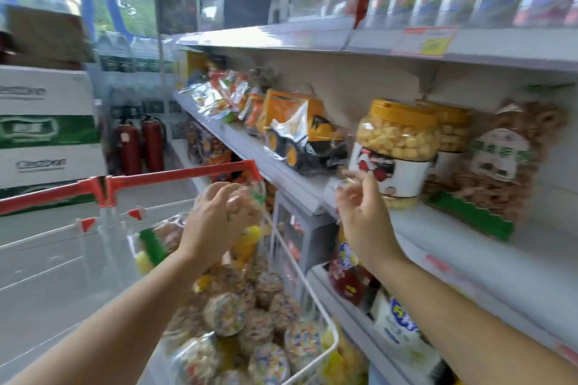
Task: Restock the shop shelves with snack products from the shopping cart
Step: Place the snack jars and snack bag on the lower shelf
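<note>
We see the left hand in the centre of the frame, over the shopping cart; its fingers are curled around the top of a clear snack bag, though blur hides the exact grip; the bag hangs below the hand with its long axis roughly vertical, above the sprinkle-topped packs piled in the cart. The right hand is raised at the front lip of the middle shelf; its fingers are apart and loosely bent, and it holds nothing. The shelf lies right of and slightly above the bag; its bare patch is in front of the yellow-lidded jar and the bag of ring biscuits. We judge the right hand nearer that gap; the bag must travel rightward and up over the lip.
</note>
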Demonstrator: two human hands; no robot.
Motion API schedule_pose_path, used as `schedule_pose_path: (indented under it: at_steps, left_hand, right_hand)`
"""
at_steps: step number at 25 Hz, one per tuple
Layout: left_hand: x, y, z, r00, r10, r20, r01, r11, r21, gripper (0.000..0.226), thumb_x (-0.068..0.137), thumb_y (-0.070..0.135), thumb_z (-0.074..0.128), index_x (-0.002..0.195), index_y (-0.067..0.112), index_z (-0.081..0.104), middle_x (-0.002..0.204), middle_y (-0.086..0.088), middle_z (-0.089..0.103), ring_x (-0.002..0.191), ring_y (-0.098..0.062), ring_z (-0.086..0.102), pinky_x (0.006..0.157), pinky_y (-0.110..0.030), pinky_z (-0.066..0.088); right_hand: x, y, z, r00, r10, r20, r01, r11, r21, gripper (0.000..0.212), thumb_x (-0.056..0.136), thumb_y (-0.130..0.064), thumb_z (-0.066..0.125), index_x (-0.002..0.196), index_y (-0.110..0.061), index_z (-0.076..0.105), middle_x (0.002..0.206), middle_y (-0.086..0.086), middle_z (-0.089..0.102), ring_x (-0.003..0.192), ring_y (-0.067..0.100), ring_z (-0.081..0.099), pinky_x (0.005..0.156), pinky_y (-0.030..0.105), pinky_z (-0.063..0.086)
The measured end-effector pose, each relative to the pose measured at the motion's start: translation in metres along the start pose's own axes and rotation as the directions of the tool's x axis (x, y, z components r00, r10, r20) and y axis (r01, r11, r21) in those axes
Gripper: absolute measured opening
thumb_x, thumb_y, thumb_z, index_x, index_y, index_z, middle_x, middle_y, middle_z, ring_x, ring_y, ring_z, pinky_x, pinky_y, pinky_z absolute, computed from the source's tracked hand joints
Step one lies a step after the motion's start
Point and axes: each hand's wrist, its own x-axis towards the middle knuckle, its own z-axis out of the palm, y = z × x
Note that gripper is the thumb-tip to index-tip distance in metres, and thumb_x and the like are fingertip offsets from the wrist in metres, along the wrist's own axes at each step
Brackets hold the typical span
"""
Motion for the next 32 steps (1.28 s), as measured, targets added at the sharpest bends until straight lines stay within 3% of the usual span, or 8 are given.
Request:
schedule_pose_path:
  at_steps: [4, 7, 10, 13, 15, 19, 24, 32]
  left_hand:
    - [-0.006, -0.079, -0.03, 0.957, -0.213, 0.195, 0.141, 0.935, 0.327, 0.109, 0.075, 0.076, 0.064, 0.159, 0.024, 0.017, 0.166, -0.008, 0.011, 0.153, -0.027, 0.006, 0.123, -0.043, 0.011]
    - [-0.005, -0.106, -0.033, 0.878, -0.328, 0.348, 0.179, 0.9, 0.398, 0.127, 0.064, 0.079, 0.07, 0.159, 0.033, -0.001, 0.167, -0.008, 0.004, 0.153, -0.03, 0.007, 0.121, -0.049, 0.015]
    - [0.002, -0.116, -0.031, 0.858, -0.339, 0.386, 0.116, 0.86, 0.498, 0.128, 0.065, 0.071, 0.076, 0.157, 0.037, -0.006, 0.165, -0.009, 0.011, 0.15, -0.031, 0.012, 0.118, -0.053, 0.021]
    - [0.004, -0.119, -0.025, 0.879, -0.321, 0.353, 0.11, 0.856, 0.505, 0.12, 0.067, 0.058, 0.079, 0.157, 0.039, 0.001, 0.155, -0.008, 0.026, 0.143, -0.029, 0.019, 0.114, -0.056, 0.027]
    - [0.0, -0.119, -0.022, 0.896, -0.304, 0.323, 0.135, 0.88, 0.455, 0.114, 0.065, 0.056, 0.078, 0.155, 0.041, 0.009, 0.144, -0.006, 0.032, 0.137, -0.028, 0.022, 0.112, -0.057, 0.028]
    - [-0.021, -0.112, -0.021, 0.926, -0.268, 0.265, 0.158, 0.914, 0.373, 0.104, 0.065, 0.053, 0.074, 0.152, 0.042, 0.019, 0.137, -0.002, 0.034, 0.131, -0.025, 0.024, 0.115, -0.05, 0.024]
    - [-0.053, -0.091, -0.024, 0.961, -0.157, 0.226, 0.104, 0.968, 0.229, 0.11, 0.048, 0.073, 0.058, 0.15, 0.044, 0.026, 0.139, 0.004, 0.036, 0.128, -0.019, 0.023, 0.112, -0.044, 0.028]
    - [-0.081, -0.036, -0.01, 0.98, 0.189, -0.062, -0.189, 0.982, 0.002, 0.097, 0.057, 0.062, 0.065, 0.145, 0.045, 0.028, 0.139, 0.004, 0.036, 0.128, -0.02, 0.028, 0.106, -0.046, 0.032]
  right_hand:
    - [-0.014, 0.031, 0.104, 0.779, 0.496, 0.384, -0.581, 0.801, 0.142, 0.034, 0.101, -0.032, 0.051, 0.13, -0.017, 0.042, 0.114, 0.007, 0.056, 0.096, 0.026, 0.064, 0.081, 0.038, 0.055]
    - [-0.022, 0.051, 0.157, 0.58, 0.588, 0.564, -0.799, 0.546, 0.252, 0.047, 0.1, -0.036, 0.052, 0.141, -0.015, 0.042, 0.136, 0.017, 0.048, 0.114, 0.033, 0.057, 0.086, 0.041, 0.053]
    - [-0.025, 0.049, 0.182, 0.494, 0.575, 0.652, -0.868, 0.361, 0.339, 0.044, 0.1, -0.034, 0.052, 0.14, -0.017, 0.044, 0.136, 0.018, 0.049, 0.11, 0.032, 0.058, 0.091, 0.041, 0.053]
    - [-0.026, 0.041, 0.193, 0.489, 0.555, 0.673, -0.871, 0.274, 0.407, 0.03, 0.103, -0.03, 0.047, 0.128, -0.015, 0.047, 0.121, 0.017, 0.057, 0.091, 0.027, 0.06, 0.083, 0.037, 0.052]
    - [-0.027, 0.036, 0.198, 0.493, 0.535, 0.686, -0.869, 0.257, 0.424, 0.03, 0.102, -0.033, 0.047, 0.126, -0.015, 0.051, 0.117, 0.013, 0.06, 0.096, 0.027, 0.06, 0.084, 0.037, 0.05]
    - [-0.034, 0.04, 0.2, 0.521, 0.518, 0.678, -0.842, 0.184, 0.507, 0.043, 0.09, -0.04, 0.065, 0.123, -0.014, 0.059, 0.126, 0.016, 0.061, 0.117, 0.037, 0.056, 0.102, 0.049, 0.047]
    - [-0.045, 0.042, 0.187, 0.526, 0.493, 0.693, -0.847, 0.235, 0.476, 0.07, 0.069, -0.052, 0.08, 0.122, -0.009, 0.063, 0.116, 0.019, 0.069, 0.111, 0.04, 0.062, 0.095, 0.059, 0.049]
    - [-0.053, 0.019, 0.125, 0.846, 0.412, 0.337, -0.52, 0.503, 0.69, 0.077, 0.063, -0.032, 0.089, 0.132, -0.021, 0.056, 0.116, 0.01, 0.07, 0.108, 0.029, 0.067, 0.082, 0.047, 0.058]
